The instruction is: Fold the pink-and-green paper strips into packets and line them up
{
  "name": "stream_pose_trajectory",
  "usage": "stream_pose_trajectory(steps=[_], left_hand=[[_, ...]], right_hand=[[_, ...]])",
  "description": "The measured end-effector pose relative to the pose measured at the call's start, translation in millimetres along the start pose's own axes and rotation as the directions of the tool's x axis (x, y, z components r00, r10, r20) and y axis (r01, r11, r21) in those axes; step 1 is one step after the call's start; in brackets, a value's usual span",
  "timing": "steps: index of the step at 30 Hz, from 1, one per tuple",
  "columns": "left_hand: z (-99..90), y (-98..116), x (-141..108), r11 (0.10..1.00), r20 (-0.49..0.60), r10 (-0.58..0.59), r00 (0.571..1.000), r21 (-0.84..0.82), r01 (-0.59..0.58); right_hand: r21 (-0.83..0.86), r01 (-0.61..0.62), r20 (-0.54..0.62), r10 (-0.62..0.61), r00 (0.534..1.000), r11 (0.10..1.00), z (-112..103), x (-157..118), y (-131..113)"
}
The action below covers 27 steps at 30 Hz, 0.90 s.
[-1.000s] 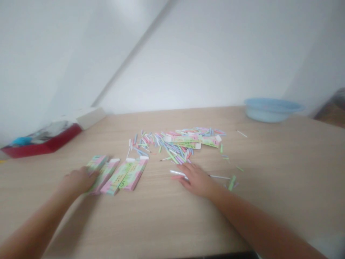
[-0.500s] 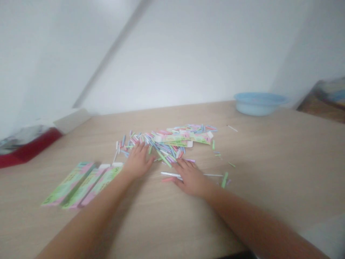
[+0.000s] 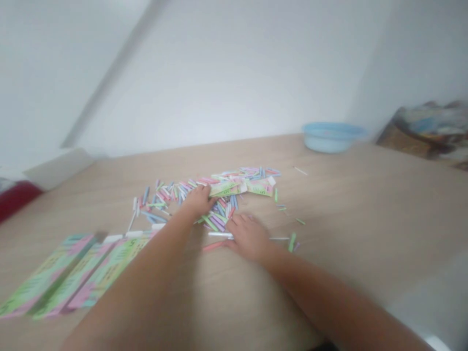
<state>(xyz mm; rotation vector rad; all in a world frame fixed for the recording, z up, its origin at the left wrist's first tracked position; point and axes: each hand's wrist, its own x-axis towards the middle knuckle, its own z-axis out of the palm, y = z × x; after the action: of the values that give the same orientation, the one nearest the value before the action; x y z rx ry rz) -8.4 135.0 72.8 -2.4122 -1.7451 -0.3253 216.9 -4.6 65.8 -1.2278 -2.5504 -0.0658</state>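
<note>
The left hand (image 3: 198, 201) touches a pile of pastel sticks (image 3: 175, 192), the right hand (image 3: 248, 238) just beside it.

White walls (image 3: 226, 73) w/ diagonal trim (image 3: 113, 78); light wood table (image 3: 365, 229); blue basin (image 3: 331, 138) back rt; red tray (image 3: 16, 197) far lt.

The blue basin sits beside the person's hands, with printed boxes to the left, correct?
No: the head view shows the blue basin at the table's far edge, away from the left hand and right hand; the printed boxes are to the left.

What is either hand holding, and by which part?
Cannot tell: the left hand touches the end of a green carton; the right hand lies open, apparently empty.
</note>
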Motion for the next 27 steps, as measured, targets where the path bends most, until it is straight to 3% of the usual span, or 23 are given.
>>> stream_pose_trajectory(steps=[4, 9, 14, 15, 17, 21, 27], left_hand=[[-6.2, -3.1, -7.6, 1.0, -0.02, 0.007, 1.0, 0.001, -0.007], [-25.3, -6.0, -25.7, 1.0, -0.091, 0.007, 0.996, -0.028, -0.009], [-41.9, 2.7, -72.5, 0.992, -0.175, 0.043, 0.984, -0.106, -0.062], [-43.3, 4.1, -86.2, 0.972, -0.209, 0.075, 0.975, -0.203, -0.118], [-43.8, 4.6, -115.0, 0.913, -0.201, 0.146, 0.969, -0.35, -0.21], [-38.9, -2.6, -161.0, 0.849, -0.118, 0.182, 0.976, -0.481, -0.216], [-31.4, -9.7, -175.5, 0.852, -0.127, 0.222, 0.967, -0.456, -0.255]], right_hand=[[-0.007, 0.05, 0.099, -0.049, 0.994, 0.999, -0.5, 0.1, 4.0], [-0.01, -0.022, 0.1, 0.023, 0.995, 1.0, 2.1, 2.4, 12.0], [0.023, -0.055, 0.086, 0.053, 0.995, 0.998, 3.6, 4.3, 17.8], [0.034, -0.066, 0.083, 0.063, 0.995, 0.997, 4.1, 4.1, 18.7], [0.061, -0.089, 0.073, 0.085, 0.994, 0.994, 4.9, 3.3, 20.4], [0.128, -0.105, 0.06, 0.098, 0.993, 0.986, 5.7, 1.1, 24.0], [0.224, -0.083, 0.042, 0.076, 0.996, 0.971, 8.2, 0.7, 28.8]])
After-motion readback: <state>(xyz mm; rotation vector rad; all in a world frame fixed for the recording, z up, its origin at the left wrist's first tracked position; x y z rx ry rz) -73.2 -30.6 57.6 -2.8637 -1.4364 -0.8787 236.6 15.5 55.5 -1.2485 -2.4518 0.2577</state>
